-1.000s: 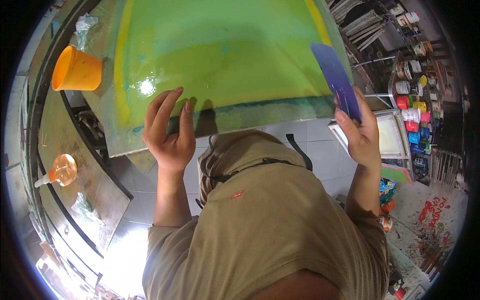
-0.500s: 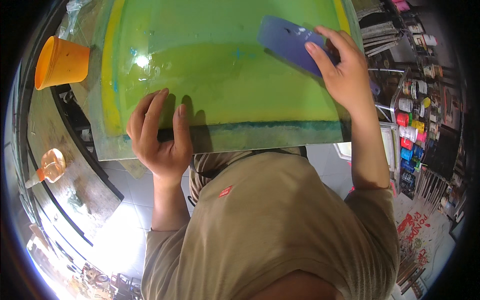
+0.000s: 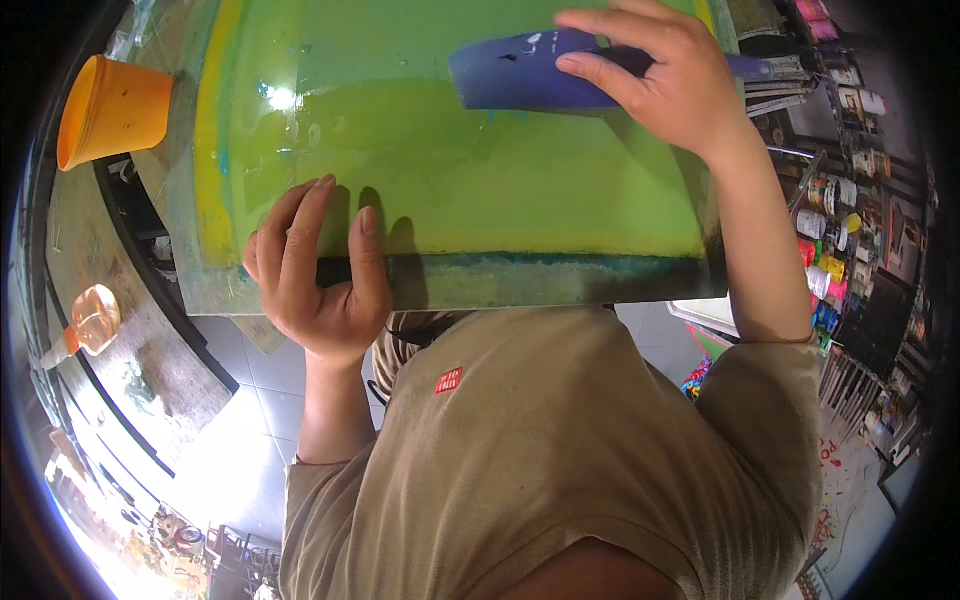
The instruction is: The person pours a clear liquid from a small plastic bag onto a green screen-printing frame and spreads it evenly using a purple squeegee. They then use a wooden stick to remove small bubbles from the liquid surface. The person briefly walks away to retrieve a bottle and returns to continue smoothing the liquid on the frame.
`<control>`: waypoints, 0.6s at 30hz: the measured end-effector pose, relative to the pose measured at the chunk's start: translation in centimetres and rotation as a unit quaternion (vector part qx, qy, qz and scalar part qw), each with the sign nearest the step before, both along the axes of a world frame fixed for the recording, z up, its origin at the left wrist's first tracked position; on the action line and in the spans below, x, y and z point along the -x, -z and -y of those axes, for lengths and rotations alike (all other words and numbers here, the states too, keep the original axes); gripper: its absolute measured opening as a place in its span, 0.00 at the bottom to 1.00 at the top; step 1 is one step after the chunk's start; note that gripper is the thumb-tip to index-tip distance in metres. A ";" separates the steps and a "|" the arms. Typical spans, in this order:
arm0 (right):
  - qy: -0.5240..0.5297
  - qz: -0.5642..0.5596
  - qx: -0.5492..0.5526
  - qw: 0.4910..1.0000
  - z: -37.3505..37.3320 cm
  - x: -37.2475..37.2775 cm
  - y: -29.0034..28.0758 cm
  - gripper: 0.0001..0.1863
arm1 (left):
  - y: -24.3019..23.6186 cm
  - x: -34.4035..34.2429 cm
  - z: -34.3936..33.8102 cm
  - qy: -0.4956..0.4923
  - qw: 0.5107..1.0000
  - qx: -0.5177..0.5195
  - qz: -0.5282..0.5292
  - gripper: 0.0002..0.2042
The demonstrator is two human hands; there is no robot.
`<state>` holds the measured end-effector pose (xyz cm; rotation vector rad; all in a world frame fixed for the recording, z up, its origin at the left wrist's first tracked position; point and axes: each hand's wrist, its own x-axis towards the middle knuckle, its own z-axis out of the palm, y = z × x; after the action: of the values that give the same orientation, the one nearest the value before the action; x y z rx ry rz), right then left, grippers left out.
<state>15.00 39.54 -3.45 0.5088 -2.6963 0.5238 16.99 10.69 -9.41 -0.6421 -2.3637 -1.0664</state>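
Note:
In front of me lies a screen-printing frame [image 3: 450, 180] with wet-looking green mesh and a yellow border along its sides. My right hand [image 3: 665, 75] grips a purple plastic scraper [image 3: 530, 75], thumb on the near side and fingers over the top. The scraper's broad end points left over the mesh, while its narrow handle sticks out right past my hand. At the near left edge of the frame rests my left hand [image 3: 318, 275], fingers apart, holding nothing. Whether the scraper touches the mesh is hard to see.
An orange plastic cup [image 3: 125, 115] stands beyond the frame's left side. Farther left, a clear bottle with an orange tint [image 3: 97, 320] lies on a stained wooden board [image 3: 130, 290]. Shelves at the right hold several paint jars [image 3: 820, 280].
My right hand has swung the scraper up and to the left, so it now lies nearly level across the mesh. My left hand stays at the frame's near edge.

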 end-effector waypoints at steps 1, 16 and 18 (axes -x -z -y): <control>-0.016 0.017 0.000 1.000 -0.2 0.3 -0.1 0.11 | 0.0 0.0 0.0 0.001 1.000 -0.002 0.000 0.13; -0.110 0.070 -0.046 0.990 -0.6 3.1 -1.4 0.12 | 0.3 0.3 0.4 -0.007 1.000 -0.017 -0.014 0.13; -0.117 0.093 -0.050 0.987 -0.4 3.1 -1.9 0.13 | 0.3 0.4 0.4 -0.006 1.000 -0.023 -0.012 0.12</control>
<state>11.90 39.97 -1.56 0.8521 -2.8686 0.5227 16.58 10.29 -9.73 -0.6195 -2.3121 -1.0978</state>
